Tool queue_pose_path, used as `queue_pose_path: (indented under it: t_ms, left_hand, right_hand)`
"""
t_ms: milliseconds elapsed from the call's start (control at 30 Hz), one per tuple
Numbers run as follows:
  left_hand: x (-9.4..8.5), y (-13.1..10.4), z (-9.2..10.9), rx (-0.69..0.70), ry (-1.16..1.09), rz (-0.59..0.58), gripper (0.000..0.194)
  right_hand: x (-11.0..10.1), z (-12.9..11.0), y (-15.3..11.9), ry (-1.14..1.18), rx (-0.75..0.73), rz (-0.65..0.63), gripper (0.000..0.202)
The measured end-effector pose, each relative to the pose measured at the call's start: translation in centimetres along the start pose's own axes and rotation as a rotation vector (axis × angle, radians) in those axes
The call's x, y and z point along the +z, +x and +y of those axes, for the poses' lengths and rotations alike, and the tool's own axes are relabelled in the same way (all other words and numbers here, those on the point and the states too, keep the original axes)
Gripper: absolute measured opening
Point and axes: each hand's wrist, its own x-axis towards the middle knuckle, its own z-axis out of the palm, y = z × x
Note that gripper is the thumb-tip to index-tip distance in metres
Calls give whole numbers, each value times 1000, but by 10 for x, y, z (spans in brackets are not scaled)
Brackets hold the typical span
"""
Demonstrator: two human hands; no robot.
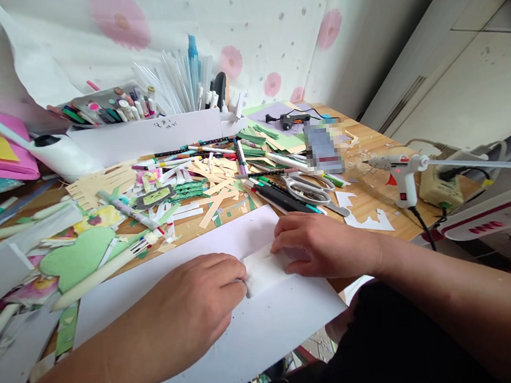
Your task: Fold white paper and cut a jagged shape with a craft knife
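A small white piece [263, 272], seemingly folded paper or card, lies on a large white sheet [181, 365] at the table's front edge. My left hand [202, 297] has its fingers curled together against the left end of the piece. My right hand [316, 243] grips the right end, with thumb and fingers bent over it. The thumb of my left hand is mostly hidden, and so is the underside of the piece.
Paper strips, pens and scissors [308, 188] litter the table behind the sheet. A white glue gun [404, 178] with its cord stands at the right. At the back is a white box [143, 138] of markers. A green paper cutout [76, 258] lies left.
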Motion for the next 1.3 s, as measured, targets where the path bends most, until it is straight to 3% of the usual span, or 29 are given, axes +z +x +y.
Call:
queue_pose_path:
  t_ms: [333,633,967,1300]
  left_hand:
    - [1,-1,1,-13,19,4,28]
    - [0,2,3,7,39,22,31]
    - [-1,1,7,-11,55,14,25]
    - [-6,4,9,-71,40,-126,22]
  right_hand:
    - [1,1,-3,-17,1,19,25]
    - [2,-6,-2,-21,-87,137,15]
    - [8,-4,0,-112,-144,61,11]
    - [4,2,0,-53,-149,18,8]
